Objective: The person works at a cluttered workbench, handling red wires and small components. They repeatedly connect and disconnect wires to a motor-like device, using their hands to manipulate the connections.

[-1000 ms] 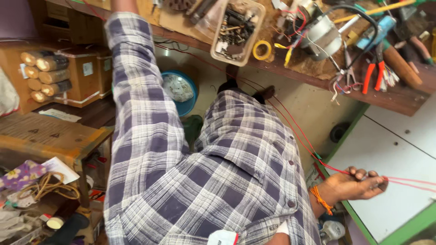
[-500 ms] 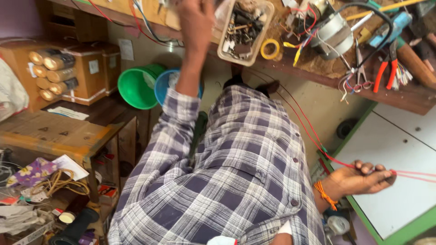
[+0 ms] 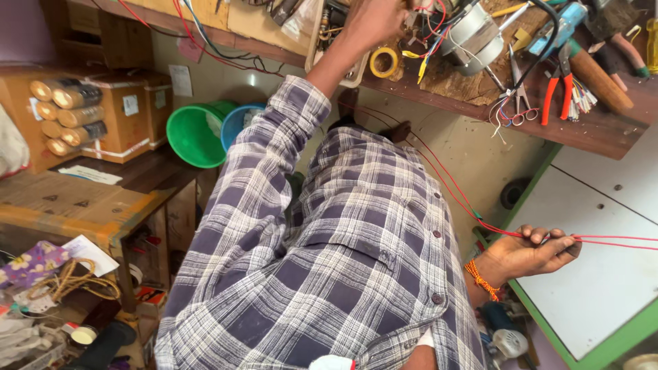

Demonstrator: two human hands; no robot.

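Observation:
My right hand (image 3: 531,252), with an orange thread band at the wrist, is closed on thin red wires (image 3: 452,188). The wires run from it up toward the wooden workbench (image 3: 603,133) and off to the right over a white panel (image 3: 603,274). My left arm, in a checked shirt sleeve, stretches up to the bench. My left hand (image 3: 373,24) is curled beside a tray of small parts (image 3: 336,41), a yellow tape roll (image 3: 384,62) and a grey motor (image 3: 473,38). What the fingers grip is hidden.
Orange-handled pliers (image 3: 558,85), scissors and loose wire ends lie on the bench. A green tub (image 3: 195,133) and a blue tub (image 3: 236,123) stand below it. At left are a wooden table (image 3: 75,205) and a box of rolls (image 3: 68,116).
My left arm has swung rightward along the bench, from the far left to the parts tray and motor. My right hand has stayed put, holding the red wires.

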